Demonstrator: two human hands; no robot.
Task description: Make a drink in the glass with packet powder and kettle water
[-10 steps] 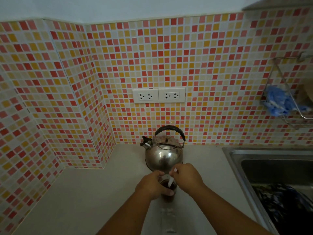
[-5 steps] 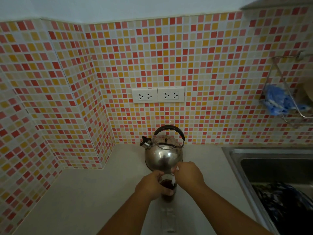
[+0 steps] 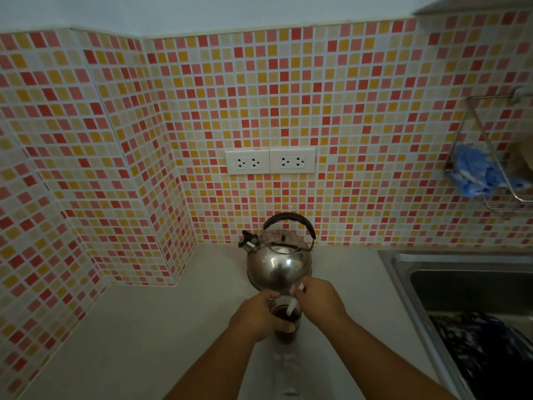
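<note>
While left hand (image 3: 261, 319) grips glass (image 3: 285, 321), right hand (image 3: 318, 301) perhaps stirs

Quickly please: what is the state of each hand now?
Left hand: closed around the glass.
Right hand: closed, pinching a white stirrer that dips into the dark drink.

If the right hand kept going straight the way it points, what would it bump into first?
Probably the kettle. The right hand holds a white stirrer in the glass and points up-left, toward the kettle's belly just beyond; depth is hard to judge.
</note>
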